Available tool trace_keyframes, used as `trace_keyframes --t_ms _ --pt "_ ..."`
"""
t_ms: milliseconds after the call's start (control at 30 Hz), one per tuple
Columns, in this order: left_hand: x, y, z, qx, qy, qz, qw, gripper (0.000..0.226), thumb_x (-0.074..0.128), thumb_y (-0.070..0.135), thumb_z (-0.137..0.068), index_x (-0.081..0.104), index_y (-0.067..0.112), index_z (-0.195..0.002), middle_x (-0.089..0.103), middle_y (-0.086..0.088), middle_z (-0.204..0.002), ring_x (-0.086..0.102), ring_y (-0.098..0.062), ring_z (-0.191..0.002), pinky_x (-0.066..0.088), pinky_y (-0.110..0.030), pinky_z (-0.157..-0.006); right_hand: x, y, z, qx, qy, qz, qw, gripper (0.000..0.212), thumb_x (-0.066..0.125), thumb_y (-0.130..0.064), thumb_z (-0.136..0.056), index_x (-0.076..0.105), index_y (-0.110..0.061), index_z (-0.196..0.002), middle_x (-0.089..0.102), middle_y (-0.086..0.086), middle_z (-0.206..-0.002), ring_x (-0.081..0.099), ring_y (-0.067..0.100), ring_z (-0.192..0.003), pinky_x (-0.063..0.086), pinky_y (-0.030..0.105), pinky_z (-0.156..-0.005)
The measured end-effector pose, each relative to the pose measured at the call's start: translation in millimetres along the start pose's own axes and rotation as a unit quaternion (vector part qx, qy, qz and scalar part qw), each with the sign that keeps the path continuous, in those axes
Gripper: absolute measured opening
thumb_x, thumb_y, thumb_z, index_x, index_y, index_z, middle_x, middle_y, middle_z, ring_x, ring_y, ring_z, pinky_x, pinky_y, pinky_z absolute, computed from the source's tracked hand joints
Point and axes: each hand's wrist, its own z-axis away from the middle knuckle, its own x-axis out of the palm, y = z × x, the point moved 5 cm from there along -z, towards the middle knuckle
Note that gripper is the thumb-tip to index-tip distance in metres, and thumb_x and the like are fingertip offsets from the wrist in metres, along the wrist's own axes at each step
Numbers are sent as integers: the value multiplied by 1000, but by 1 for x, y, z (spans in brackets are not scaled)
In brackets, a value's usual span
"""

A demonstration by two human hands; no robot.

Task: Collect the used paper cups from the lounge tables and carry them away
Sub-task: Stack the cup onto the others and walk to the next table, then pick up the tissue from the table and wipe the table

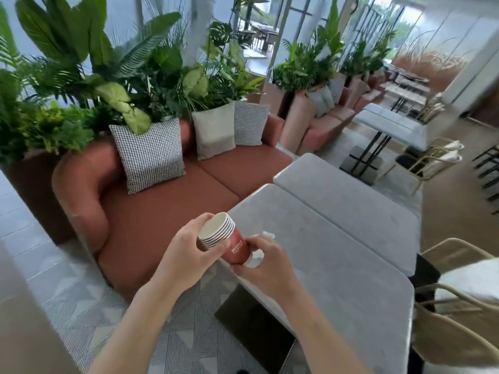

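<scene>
A stack of several nested red paper cups [229, 242] with white rims is tilted, its mouth pointing up and left, above the near corner of a grey marble table [337, 265]. My left hand [189, 255] grips the stack near the rims. My right hand [267, 263] holds the stack's bottom end. Something small and white [256, 261] peeks out beside the right hand's fingers on the tabletop; I cannot tell what it is.
A terracotta sofa [172, 206] with patterned cushions stands left of the table, backed by planters full of green plants [108, 85]. A second grey table [348, 201] adjoins the first. Wire-frame chairs [453, 306] line the right side. More tables and sofas extend further back.
</scene>
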Motion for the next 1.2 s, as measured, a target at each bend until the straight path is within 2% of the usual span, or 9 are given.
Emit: trace_keyframes --t_ms 67,200,333,500,700,900,1100,1200 --pt "6 -4 -5 -2 -6 8 1000 65 72 63 -89 52 36 -145 60 27 -128 57 1 -123 54 -31 -100 2 4 -1 8 -1 -3 1000 48 86 -53 -70 73 -29 -109 69 -19 -103 63 8 -98 52 21 -83" --pt "19 -3 -18 -4 -12 18 1000 67 74 59 -88 53 30 -145 61 20 -130 58 -3 -122 51 -26 -99 0 15 -5 32 4 -1 999 48 85 -52 -73 71 -31 -114 69 -18 -107 63 10 -100 54 25 -86" --pt "32 3 -43 6 -31 17 999 62 78 48 -88 53 29 -142 61 19 -126 58 0 -118 55 -34 -99 -10 38 -21 48 2 10 999 51 90 -40 -73 72 -29 -119 66 -24 -106 61 2 -97 47 15 -84" --pt "38 7 -87 21 -31 -14 999 63 81 46 -87 50 34 -141 57 22 -128 54 -1 -121 57 -38 -99 -18 62 -59 52 21 5 998 60 93 -40 -71 72 -29 -125 68 -25 -110 61 -6 -101 43 3 -83" --pt "56 6 -153 34 -34 -58 997 66 83 46 -86 49 35 -141 56 20 -127 55 -3 -121 57 -36 -98 -25 102 -109 68 29 -22 997 61 94 -32 -68 73 -30 -125 71 -22 -108 62 -4 -99 43 4 -83" --pt "97 -7 -211 17 -53 -93 994 71 85 46 -84 48 33 -144 57 18 -130 55 -8 -123 57 -41 -101 -35 166 -142 100 6 -30 995 61 91 -28 -77 70 -29 -134 68 -19 -117 60 -4 -98 40 2 -84" --pt "149 -42 -249 -9 -82 -135 987 75 89 43 -81 48 34 -143 57 14 -128 57 -10 -118 57 -32 -95 -38 234 -148 162 -1 -40 986 60 89 -25 -81 68 -24 -138 70 -9 -122 63 9 -99 47 16 -87" --pt "168 -58 -256 -29 -103 -135 985 76 90 44 -79 48 35 -143 57 15 -126 58 -9 -116 58 -35 -95 -32 261 -142 202 -9 -44 978 62 89 -26 -80 68 -25 -138 68 -11 -121 61 2 -94 42 5 -82"
